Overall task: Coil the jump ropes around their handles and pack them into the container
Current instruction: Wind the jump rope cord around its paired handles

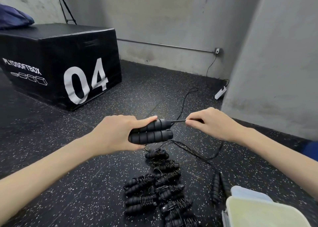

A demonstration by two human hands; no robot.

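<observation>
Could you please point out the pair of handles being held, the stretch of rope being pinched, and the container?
Pair of handles [153, 132]: head view, on the ribbed grip of the lower handle.
Rope [178, 121]: head view, on the taut stretch beside the handle tip.
Container [258, 213]: head view, on its pale lid.

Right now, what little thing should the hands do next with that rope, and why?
Probably the right hand should loop the cord around the two handles held by the left hand. They are still bare, and loose cord trails across the floor.

Dim even indoor light, soft shadows (wide-angle edge bending)
</observation>
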